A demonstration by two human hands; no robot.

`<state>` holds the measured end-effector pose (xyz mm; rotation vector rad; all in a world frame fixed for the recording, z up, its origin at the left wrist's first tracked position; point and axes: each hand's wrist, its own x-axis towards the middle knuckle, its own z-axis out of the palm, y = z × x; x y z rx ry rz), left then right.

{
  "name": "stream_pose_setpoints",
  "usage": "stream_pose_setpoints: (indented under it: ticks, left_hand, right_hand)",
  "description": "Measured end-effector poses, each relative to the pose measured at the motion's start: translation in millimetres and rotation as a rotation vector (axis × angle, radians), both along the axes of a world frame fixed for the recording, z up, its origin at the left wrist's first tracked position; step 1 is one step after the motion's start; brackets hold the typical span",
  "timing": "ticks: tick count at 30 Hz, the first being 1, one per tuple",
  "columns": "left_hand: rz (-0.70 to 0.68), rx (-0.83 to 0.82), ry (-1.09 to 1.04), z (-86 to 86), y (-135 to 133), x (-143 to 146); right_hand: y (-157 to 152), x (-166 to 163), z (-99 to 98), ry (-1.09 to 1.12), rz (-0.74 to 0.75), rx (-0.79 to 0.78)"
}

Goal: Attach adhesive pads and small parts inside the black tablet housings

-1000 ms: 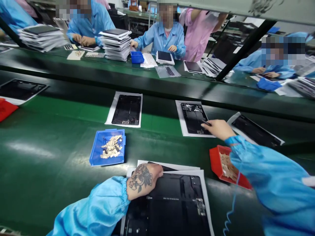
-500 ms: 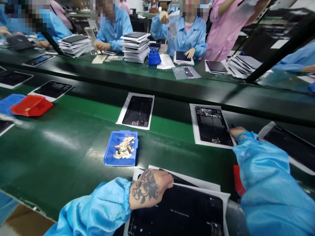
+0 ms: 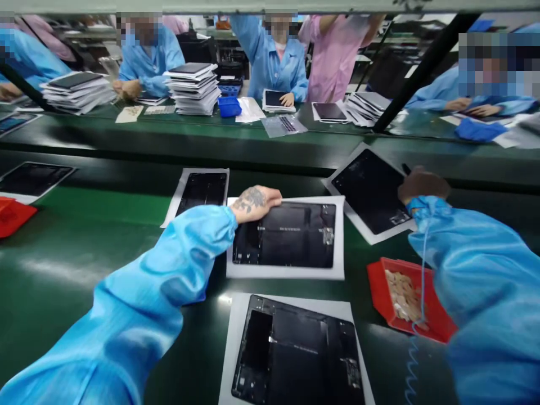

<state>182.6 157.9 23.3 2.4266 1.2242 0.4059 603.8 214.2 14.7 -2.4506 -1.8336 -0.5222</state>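
Note:
My left hand (image 3: pixel 255 203), tattooed on its back, is closed on the upper edge of an opened black tablet (image 3: pixel 295 239) on a white sheet. My right hand (image 3: pixel 424 184) is closed around a dark, thin pen-like tool (image 3: pixel 405 169); its lower part is hidden. It is at the right edge of another black tablet (image 3: pixel 367 188), which lies slanted on white paper; whether the fingers touch it I cannot tell. A third tablet (image 3: pixel 299 354) lies nearest me on its sheet.
Right of the nearest tablet stands a red bin (image 3: pixel 379 287) holding small pale pieces. A coiled blue cord (image 3: pixel 411 360) hangs from my right wrist. Another tablet (image 3: pixel 202 188) lies behind my left forearm. Across the bench, co-workers sit behind stacks of tablets and paper (image 3: pixel 194 93).
My left hand has moved forward from the near stack, bringing a tablet onto the bench's middle. The slanted tablet is now by my right hand. The view has shifted right.

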Motion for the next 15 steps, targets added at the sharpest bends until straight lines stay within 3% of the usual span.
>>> stream_pose_setpoints:
  ticks: [3,7,11,15]
  left_hand:
    - [0.065,0.068,-0.009,-9.7,46,9]
    - [0.208,0.2,-0.043,-16.9,71,15]
    - [0.309,0.252,-0.16,-11.7,58,15]
    - [0.31,-0.035,-0.51,6.3,28,18]
  right_hand:
    - [-19,6,18.2,-0.022,-0.131,0.026]
    - [-52,-4,41.7,-0.04,-0.049,0.113]
    - [-101,-37,66.9,-0.159,0.183,0.273]
    - [-166,-73,95.1,-0.176,0.451,0.431]
